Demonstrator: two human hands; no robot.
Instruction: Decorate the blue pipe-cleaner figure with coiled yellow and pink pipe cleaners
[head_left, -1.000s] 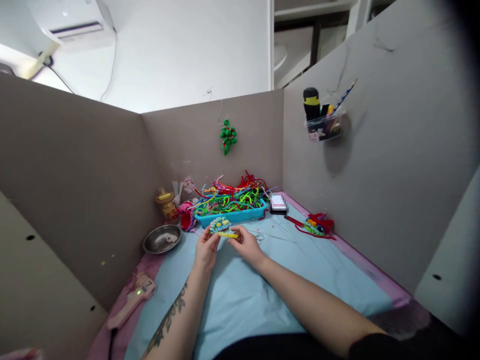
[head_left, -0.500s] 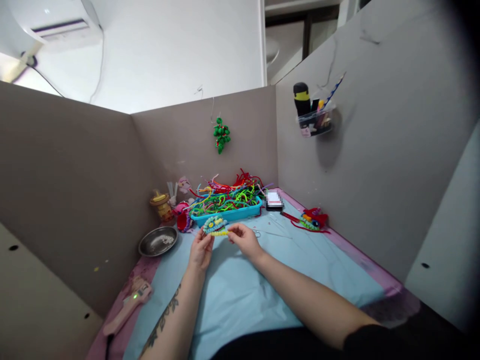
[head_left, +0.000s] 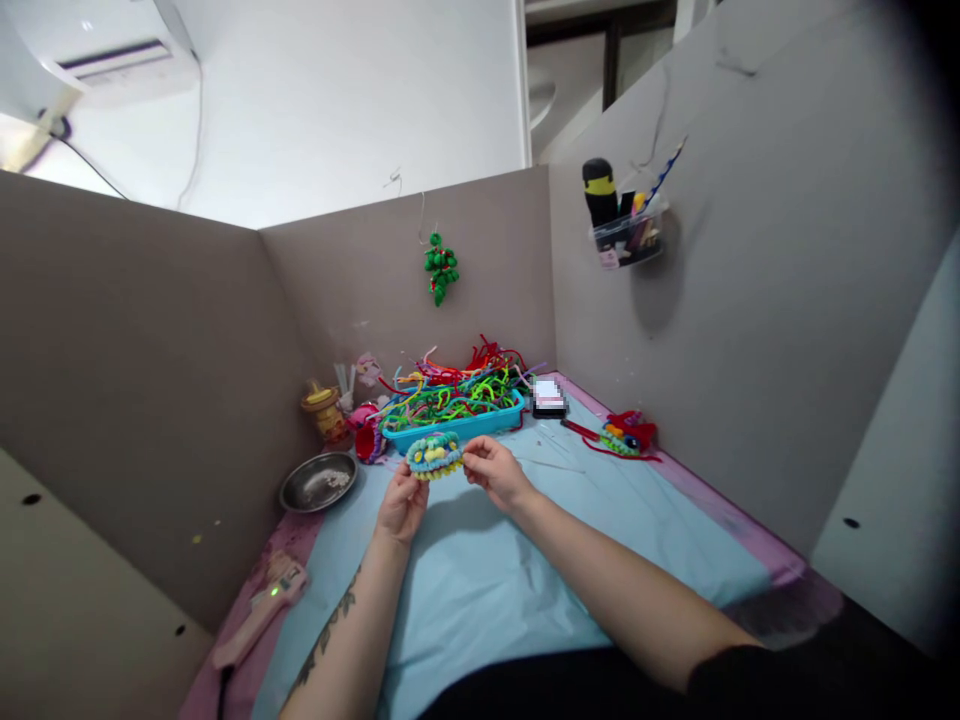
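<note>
Between my two hands, a rounded blue-and-yellow pipe-cleaner craft piece [head_left: 436,453] is held up above the blue table cover [head_left: 480,570]. My left hand [head_left: 403,507] grips its left end, thumb and fingers closed on the lower edge. On the other side, my right hand [head_left: 496,472] pinches the right end near the yellow strip that runs along the bottom. The fingertips hide both ends of the piece. Just behind it stands a bright blue tray [head_left: 469,428] heaped with pipe cleaners [head_left: 480,395] in green, red and other colours.
A metal bowl [head_left: 319,482] with small white bits stands at left, behind a pink glue gun [head_left: 259,618] with a lit green light. At right lie a red-and-green pipe-cleaner piece [head_left: 626,435] and a pixelated dark-edged object [head_left: 549,398]. Grey partitions [head_left: 405,260] enclose the table.
The craft piece has tilted so more of its patterned face shows, and the yellow strip now lies along its lower edge. My right hand has shifted slightly right.
</note>
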